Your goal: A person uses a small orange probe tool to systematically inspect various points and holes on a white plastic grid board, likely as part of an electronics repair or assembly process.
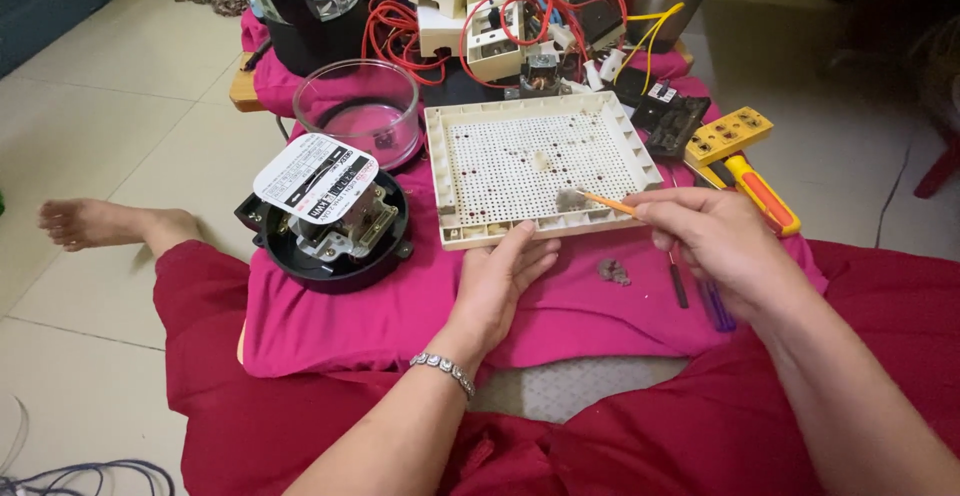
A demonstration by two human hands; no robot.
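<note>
Orange brush (598,199) — right hand's (705,236) pinch

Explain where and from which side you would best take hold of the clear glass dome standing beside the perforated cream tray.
Probably by the rim, from above. The glass dome stands open side up, so fingers can span its smooth round wall. The black meter base sits in front of it and the perforated tray to one side, crowding a side approach.

Matt cream plastic perforated tray (446,171) lies on soft pink cloth (340,326) beside a glossy clear plastic bowl (320,96).
</note>
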